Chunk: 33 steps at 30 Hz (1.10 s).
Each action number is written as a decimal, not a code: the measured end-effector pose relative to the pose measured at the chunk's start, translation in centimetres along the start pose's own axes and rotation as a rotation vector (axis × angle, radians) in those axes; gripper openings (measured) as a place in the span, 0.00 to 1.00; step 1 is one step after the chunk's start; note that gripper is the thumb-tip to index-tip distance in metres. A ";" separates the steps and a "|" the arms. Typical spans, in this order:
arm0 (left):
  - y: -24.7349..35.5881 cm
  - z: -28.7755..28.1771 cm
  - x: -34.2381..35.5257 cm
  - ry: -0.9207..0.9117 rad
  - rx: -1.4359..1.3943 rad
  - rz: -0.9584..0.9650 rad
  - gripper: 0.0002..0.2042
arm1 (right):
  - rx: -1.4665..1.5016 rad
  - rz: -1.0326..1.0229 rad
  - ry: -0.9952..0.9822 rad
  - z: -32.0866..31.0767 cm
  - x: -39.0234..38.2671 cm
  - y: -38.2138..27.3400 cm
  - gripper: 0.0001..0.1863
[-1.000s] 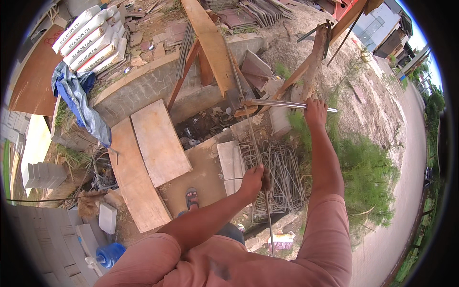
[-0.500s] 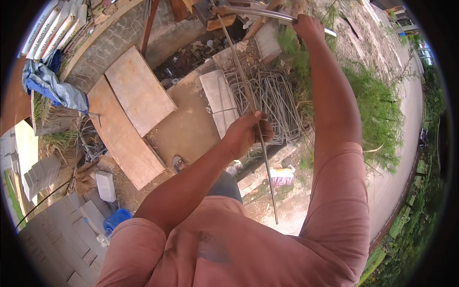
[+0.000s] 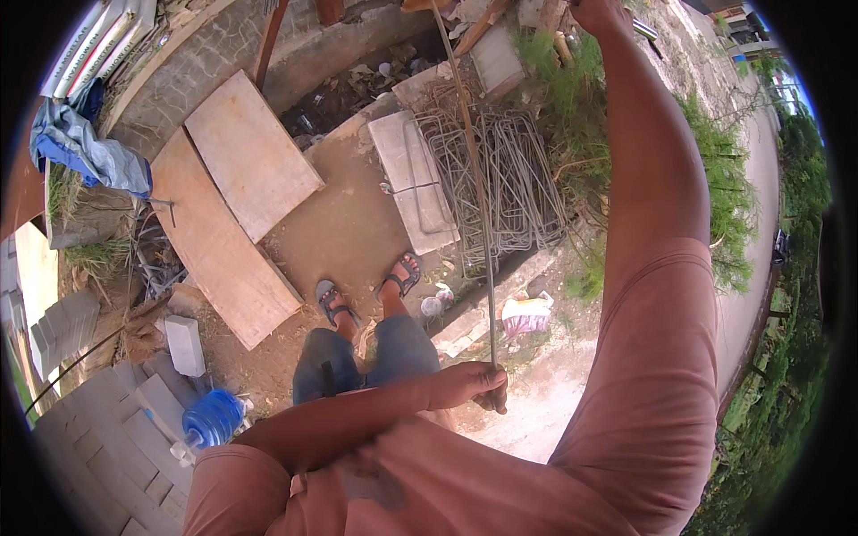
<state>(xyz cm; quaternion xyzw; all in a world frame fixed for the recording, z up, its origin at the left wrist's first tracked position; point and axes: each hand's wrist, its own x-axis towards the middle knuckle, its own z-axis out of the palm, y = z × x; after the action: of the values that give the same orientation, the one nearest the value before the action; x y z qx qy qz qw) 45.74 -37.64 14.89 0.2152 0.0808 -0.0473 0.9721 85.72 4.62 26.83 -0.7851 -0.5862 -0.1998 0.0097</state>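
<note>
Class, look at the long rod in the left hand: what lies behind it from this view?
Behind the rod lies a heap of bent metal bars, with ground further down. The left hand covers whatever is directly behind it, so that cannot be seen.

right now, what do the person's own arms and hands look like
Short, dusty-pink T-shirt sleeves leave both forearms bare. The left hand is ungloved; no glove shows on the right hand, cut off by the top edge. No watch or bracelet is visible.
</note>
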 end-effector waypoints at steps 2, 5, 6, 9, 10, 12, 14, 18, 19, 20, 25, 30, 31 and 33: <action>1.0 -0.3 -4.3 0.225 0.136 -0.075 0.20 | -0.015 0.081 -0.199 -2.6 -1.9 -2.3 0.20; 2.0 -3.5 -14.0 0.430 0.193 -0.021 0.20 | 0.002 0.150 -0.199 -4.8 -7.7 -6.1 0.16; 5.2 -2.8 -18.3 0.698 0.507 -0.176 0.22 | 0.027 0.206 -0.244 -4.7 -9.9 -6.1 0.18; 9.6 -6.9 -31.0 1.351 0.767 -0.130 0.27 | 0.155 0.276 -0.203 -7.5 -16.2 -11.0 0.24; 12.1 -8.7 -35.5 1.457 1.115 -0.073 0.29 | 0.189 0.317 -0.182 -8.3 -17.6 -12.9 0.24; 17.2 -8.4 -39.0 1.541 1.429 -0.122 0.32 | 0.229 0.342 -0.146 -8.8 -18.9 -14.1 0.25; 15.8 -9.5 -39.0 1.435 1.544 -0.161 0.31 | 0.280 0.321 -0.186 -8.8 -17.8 -12.7 0.23; 13.7 -9.6 -37.5 1.535 1.492 -0.160 0.29 | 0.266 0.234 -0.218 -8.7 -17.5 -10.5 0.19; 14.2 -8.7 -37.0 1.552 1.468 -0.157 0.28 | 0.251 0.216 -0.208 -8.4 -17.4 -9.8 0.19; 14.3 -8.8 -36.9 1.563 1.485 -0.164 0.28 | 0.249 0.192 -0.202 -8.0 -17.3 -9.6 0.18; 11.8 -12.3 -39.8 1.546 1.635 -0.102 0.25 | 0.413 0.227 -0.250 -6.1 -18.8 -10.3 0.21; 15.2 -7.7 -38.2 1.521 1.320 0.026 0.17 | 0.530 0.324 -0.451 -8.1 -19.4 -8.1 0.29; 15.5 -7.8 -38.7 1.500 1.321 0.033 0.17 | 0.531 0.341 -0.440 -8.0 -19.6 -8.0 0.30; 16.9 -7.7 -39.3 1.453 1.324 -0.010 0.17 | 0.510 0.406 -0.417 -8.7 -20.0 -9.2 0.30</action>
<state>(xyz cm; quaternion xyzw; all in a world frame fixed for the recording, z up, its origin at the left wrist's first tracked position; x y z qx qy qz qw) 8.20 -16.81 21.92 0.6928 0.6171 0.0569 0.3688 69.93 -13.03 26.35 -0.8812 -0.4393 0.1225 0.1244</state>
